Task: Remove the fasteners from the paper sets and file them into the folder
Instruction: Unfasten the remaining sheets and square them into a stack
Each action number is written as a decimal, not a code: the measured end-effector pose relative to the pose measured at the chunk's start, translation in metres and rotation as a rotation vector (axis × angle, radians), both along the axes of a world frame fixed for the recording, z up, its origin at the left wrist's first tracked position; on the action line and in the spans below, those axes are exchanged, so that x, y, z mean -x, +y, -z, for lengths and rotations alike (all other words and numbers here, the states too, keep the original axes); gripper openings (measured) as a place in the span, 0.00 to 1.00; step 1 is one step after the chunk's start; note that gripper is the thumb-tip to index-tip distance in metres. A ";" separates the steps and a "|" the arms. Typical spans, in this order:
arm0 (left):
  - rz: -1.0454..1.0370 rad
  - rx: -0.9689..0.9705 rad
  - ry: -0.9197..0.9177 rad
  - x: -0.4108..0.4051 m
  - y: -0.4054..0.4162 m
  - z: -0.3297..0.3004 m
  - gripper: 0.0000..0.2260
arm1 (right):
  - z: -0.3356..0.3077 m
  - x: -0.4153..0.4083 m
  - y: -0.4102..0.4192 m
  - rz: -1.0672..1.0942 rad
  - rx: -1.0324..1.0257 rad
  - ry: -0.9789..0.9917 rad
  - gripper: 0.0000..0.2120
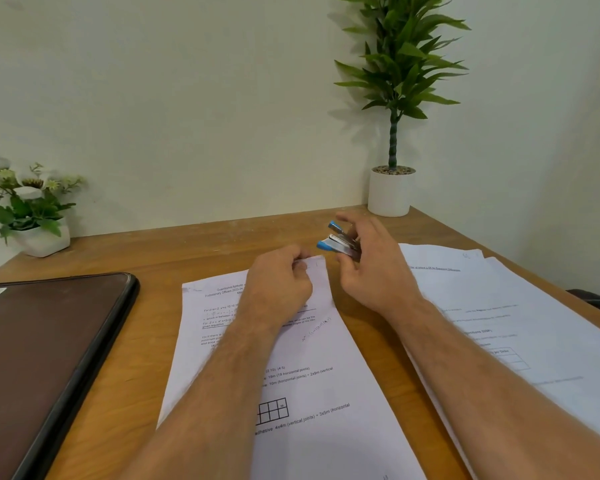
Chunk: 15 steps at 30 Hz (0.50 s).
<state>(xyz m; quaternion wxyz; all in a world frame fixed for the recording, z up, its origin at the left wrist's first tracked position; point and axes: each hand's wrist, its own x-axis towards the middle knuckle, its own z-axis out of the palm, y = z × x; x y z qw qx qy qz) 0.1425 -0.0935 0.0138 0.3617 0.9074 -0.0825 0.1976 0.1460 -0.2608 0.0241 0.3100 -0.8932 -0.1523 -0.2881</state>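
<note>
Here, a printed paper set (312, 382) is being kept flat on the wooden tabletop (146, 261) in the middle of the view, its far right corner being pinched and pressed down by the left hand (279, 282), whose fingers are being curled onto the sheet edge. Just beyond and to the right of that corner, a staple remover (338, 241) with blue tips and metal jaws is being gripped by the right hand (371, 265); its jaws are being held apart, and the tool is being held slightly above the paper, near the corner but not visibly touching it. Whether a staple is being caught in the corner cannot be told, since that spot is too small and blurred.

To the right, a second stack of papers (520, 323) is being partly covered by the right forearm, its sheets lying fanned and reaching off the lower right edge of the view. At the left, a dark brown folder (45, 348) with a black rim is lying closed on the tabletop, well apart from the paper set.

Against the pale wall at the back, a tall green plant in a white pot (390, 192) is being shown at the far right corner of the tabletop, and a small flower arrangement in a white pot (32, 216) is being shown at the far left.
</note>
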 end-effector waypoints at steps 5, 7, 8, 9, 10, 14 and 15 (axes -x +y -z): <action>0.018 0.039 -0.023 0.001 -0.002 0.002 0.10 | -0.006 -0.001 -0.003 0.114 -0.023 -0.039 0.25; 0.017 0.038 -0.031 -0.001 -0.003 -0.001 0.09 | -0.020 -0.007 -0.006 0.160 0.016 -0.023 0.24; 0.017 0.027 -0.040 -0.002 -0.004 -0.002 0.09 | -0.027 -0.011 -0.007 0.176 0.051 0.007 0.23; 0.017 0.010 -0.048 -0.003 -0.004 -0.003 0.09 | -0.033 -0.014 -0.008 0.184 0.089 0.042 0.23; 0.018 -0.011 -0.049 -0.003 -0.005 -0.002 0.09 | -0.037 -0.018 -0.009 0.186 0.124 0.077 0.22; 0.015 -0.044 0.006 -0.003 -0.006 0.004 0.11 | -0.046 -0.032 -0.009 0.252 0.367 0.167 0.19; 0.015 -0.054 0.022 -0.004 -0.007 0.005 0.11 | -0.048 -0.036 -0.007 0.267 0.432 0.174 0.18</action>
